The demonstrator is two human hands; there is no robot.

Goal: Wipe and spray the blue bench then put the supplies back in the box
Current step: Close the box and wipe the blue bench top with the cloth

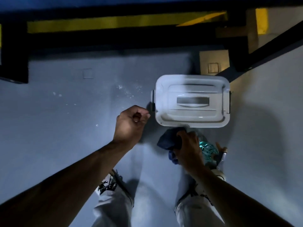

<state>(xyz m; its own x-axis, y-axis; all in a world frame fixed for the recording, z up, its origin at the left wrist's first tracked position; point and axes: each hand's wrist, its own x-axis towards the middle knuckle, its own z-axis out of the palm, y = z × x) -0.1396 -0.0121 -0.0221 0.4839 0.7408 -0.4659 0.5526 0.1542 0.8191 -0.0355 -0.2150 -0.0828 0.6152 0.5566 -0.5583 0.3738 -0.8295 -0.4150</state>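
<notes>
Beside the lidded box (191,100), the left hand (131,123) is fisted empty; the right hand (188,148) grips a dark cloth (168,140).

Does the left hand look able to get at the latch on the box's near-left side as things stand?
Probably yes: the left hand, curled and holding nothing, sits just beside the dark latch of the white box, with only bare floor between them.

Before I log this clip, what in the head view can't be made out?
- Box: its closed lid hides whatever is inside; motion blur smears the top edge.
- Dark blue cloth: partly covered by the right hand gripping it.
- Teal item and spray bottle: mostly hidden behind that hand; the type is unclear.
- Left hand: its fingers are curled; anything inside cannot be seen.
- Blue bench: only a strip shows at the top edge.
</notes>
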